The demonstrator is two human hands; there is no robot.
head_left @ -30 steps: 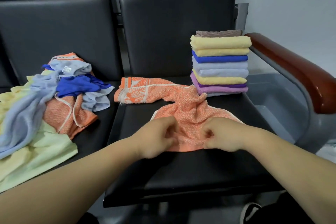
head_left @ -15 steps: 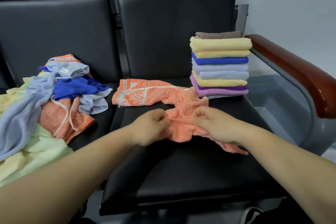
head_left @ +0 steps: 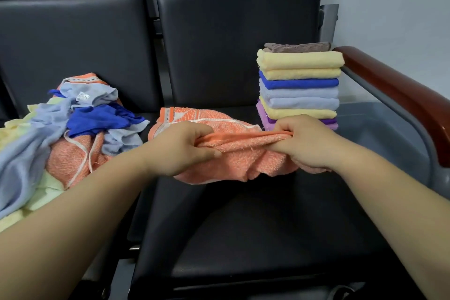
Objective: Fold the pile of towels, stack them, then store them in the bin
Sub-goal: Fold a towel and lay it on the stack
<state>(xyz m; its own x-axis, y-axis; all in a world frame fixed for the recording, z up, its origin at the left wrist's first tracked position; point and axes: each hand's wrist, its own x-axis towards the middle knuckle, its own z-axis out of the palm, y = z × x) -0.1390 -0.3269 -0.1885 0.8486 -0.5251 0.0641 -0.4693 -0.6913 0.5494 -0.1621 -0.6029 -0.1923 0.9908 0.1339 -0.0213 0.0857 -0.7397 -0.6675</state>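
Black seats (head_left: 243, 226) bear folded stack (head_left: 299, 85) (right), loose towel pile (head_left: 60, 134), orange towel (head_left: 233, 153)

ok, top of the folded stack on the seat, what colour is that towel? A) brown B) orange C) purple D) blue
A: the brown towel lies on top of the folded stack, above two yellow ones; the orange towel is stretched between the left hand and right hand.

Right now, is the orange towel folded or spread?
Neither: the orange towel is bunched, its edge stretched between left hand and right hand.
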